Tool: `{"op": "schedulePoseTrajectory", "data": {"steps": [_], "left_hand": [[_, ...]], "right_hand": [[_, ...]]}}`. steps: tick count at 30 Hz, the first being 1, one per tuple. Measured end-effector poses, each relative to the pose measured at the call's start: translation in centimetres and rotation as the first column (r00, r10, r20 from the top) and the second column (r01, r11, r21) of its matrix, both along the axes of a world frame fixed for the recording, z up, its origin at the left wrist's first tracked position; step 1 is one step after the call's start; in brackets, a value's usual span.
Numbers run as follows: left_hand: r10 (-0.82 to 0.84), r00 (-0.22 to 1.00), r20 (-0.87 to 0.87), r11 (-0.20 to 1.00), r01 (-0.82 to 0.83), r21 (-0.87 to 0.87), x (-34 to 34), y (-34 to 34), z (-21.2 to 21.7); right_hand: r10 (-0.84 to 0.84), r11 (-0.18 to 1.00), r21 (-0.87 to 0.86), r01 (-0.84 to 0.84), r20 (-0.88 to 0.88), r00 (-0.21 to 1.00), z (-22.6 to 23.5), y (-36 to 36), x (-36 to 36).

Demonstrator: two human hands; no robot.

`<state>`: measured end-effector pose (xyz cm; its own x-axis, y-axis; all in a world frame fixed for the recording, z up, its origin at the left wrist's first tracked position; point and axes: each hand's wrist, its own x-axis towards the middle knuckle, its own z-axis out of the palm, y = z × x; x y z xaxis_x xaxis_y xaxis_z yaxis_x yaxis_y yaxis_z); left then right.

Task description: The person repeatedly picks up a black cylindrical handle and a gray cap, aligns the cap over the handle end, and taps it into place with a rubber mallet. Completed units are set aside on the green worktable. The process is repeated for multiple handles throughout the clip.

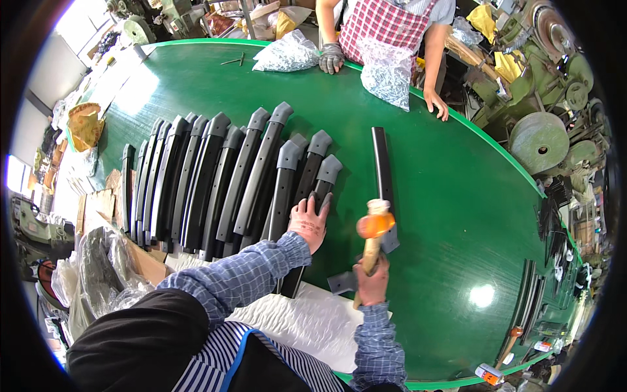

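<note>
My right hand [373, 282] is closed round the wooden handle of a mallet [375, 225] with an orange head. Beneath that head lies a single black bar [381, 157], whose grey end piece [390, 240] points toward me. A loose grey corner piece [341, 283] rests beside my right hand. To the left, my left hand [309, 225] grips a black bar with a grey angled cap [329, 168], the nearest in a row of similar bars. The palm hides part of it, and its lower end shows below my wrist.
Several capped black bars [215, 176] stand close together on the green table [450, 215]. White foam sheet [307, 320] lies near me. Across the table a person [392, 32] stands by bags of small parts [385, 75]. At right lie dark strips [526, 307] and another mallet [514, 333].
</note>
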<state>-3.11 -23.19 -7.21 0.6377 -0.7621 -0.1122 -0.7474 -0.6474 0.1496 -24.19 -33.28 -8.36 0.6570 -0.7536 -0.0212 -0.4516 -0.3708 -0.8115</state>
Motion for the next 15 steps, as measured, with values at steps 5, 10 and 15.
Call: {"op": "schedulePoseTrajectory", "data": {"steps": [5,10,15], "left_hand": [[0.272,0.961,-0.050,0.961,-0.274,-0.043,-0.2,-0.9,-1.0],[0.405,0.730,-0.551,0.895,-0.440,0.075,-1.5,1.6,2.2],[0.148,0.562,-0.814,0.826,-0.523,-0.211,-3.1,8.2,1.2]], "right_hand": [[0.140,0.966,-0.151,-0.207,-0.364,0.921,-2.4,6.7,-1.6],[0.048,0.997,-0.063,-0.048,0.000,0.999,-1.2,8.5,-3.4],[-0.153,0.931,0.365,0.029,0.315,0.937,4.3,10.3,-2.2]]}}
